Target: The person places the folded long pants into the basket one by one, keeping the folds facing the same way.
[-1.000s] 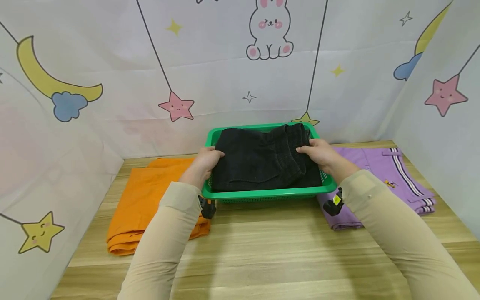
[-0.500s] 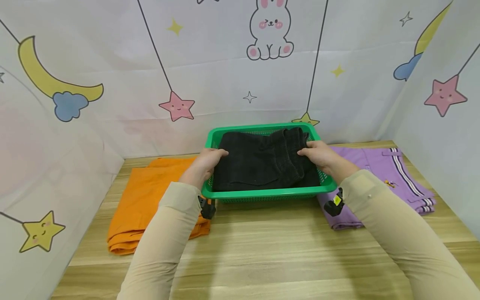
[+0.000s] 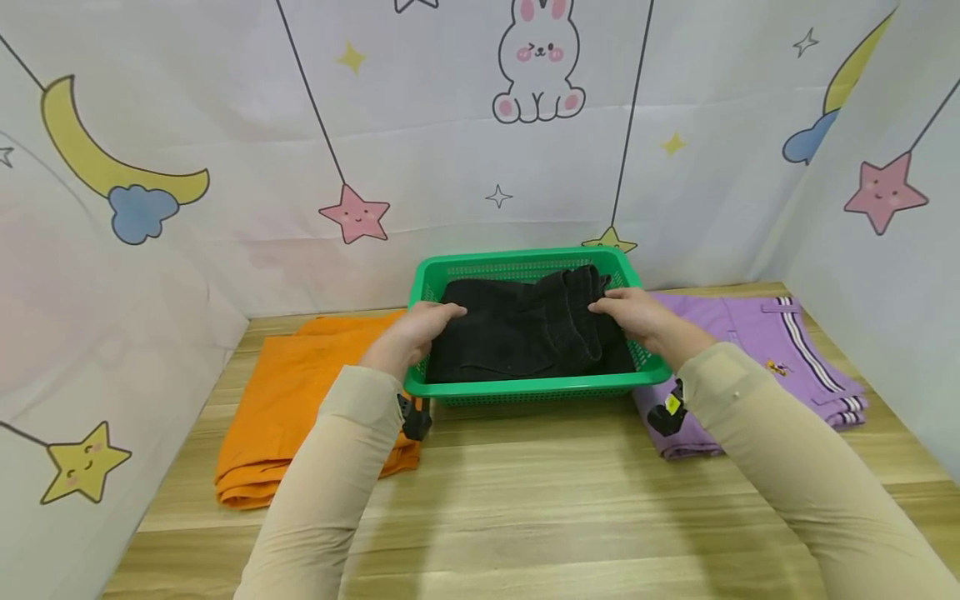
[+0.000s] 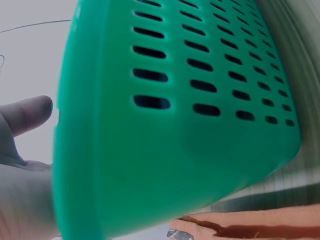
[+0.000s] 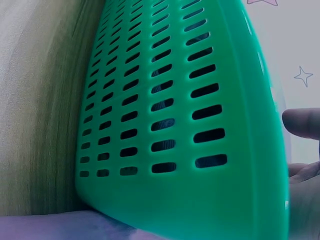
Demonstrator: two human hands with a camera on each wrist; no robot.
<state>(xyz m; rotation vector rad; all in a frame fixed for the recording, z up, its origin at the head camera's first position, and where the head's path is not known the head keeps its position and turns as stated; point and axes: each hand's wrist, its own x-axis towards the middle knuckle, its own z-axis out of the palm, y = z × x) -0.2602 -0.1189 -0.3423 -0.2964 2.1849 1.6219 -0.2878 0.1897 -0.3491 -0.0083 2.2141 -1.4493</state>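
One black garment (image 3: 517, 329) lies between both hands (image 3: 414, 332) (image 3: 641, 319) — inside a green basket (image 3: 540, 386).

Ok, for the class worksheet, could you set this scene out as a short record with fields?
Container: green basket with slotted walls, on a wooden table
Contents: folded black garment
Left hand: at the basket's left end, thumb over the garment; grip unclear
Right hand: at the right end, thumb over the garment; grip unclear
Left side: folded orange garment
Right side: purple garment with striped trim
Backdrop: white, with rabbit, stars and moons
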